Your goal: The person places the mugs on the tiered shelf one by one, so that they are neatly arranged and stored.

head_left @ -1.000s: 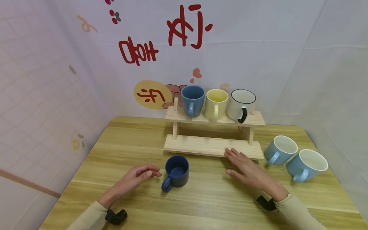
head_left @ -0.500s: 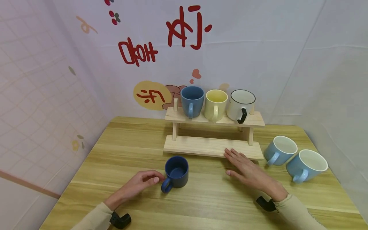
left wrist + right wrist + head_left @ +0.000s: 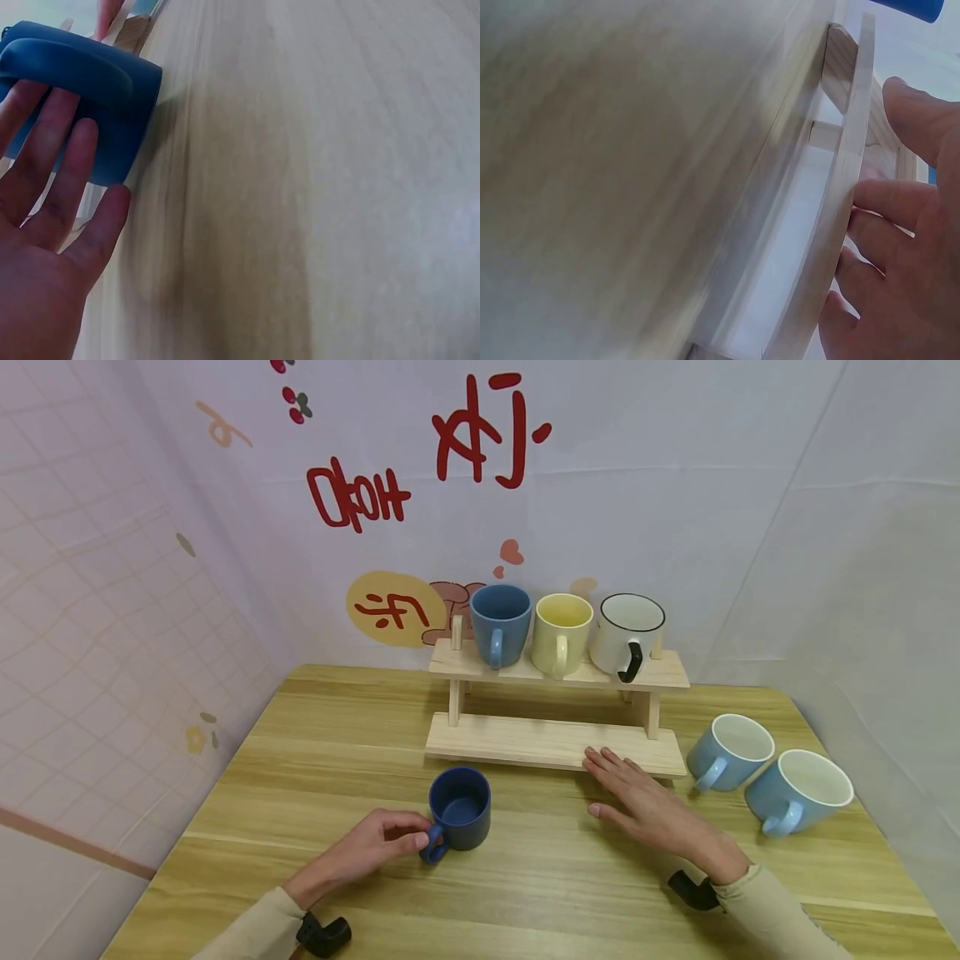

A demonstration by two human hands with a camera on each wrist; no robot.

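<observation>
A dark blue mug stands upright on the table, its handle turned toward the front left. My left hand pinches that handle between thumb and fingers. From the left wrist, the fingers reach in under the handle loop, against the mug. My right hand lies with straight fingers touching the front edge of the lower shelf of a small wooden rack. In the right wrist view, its fingertips meet the edge of the shelf board.
On the rack's upper shelf stand a blue mug, a yellow mug and a white mug with a black handle. Two light blue mugs are on the table right of the rack. A printed cloth wall rises behind.
My left hand has moved right to the dark blue mug, and its thumb and fingers have closed on the handle. My right hand and the mugs have stayed in place.
</observation>
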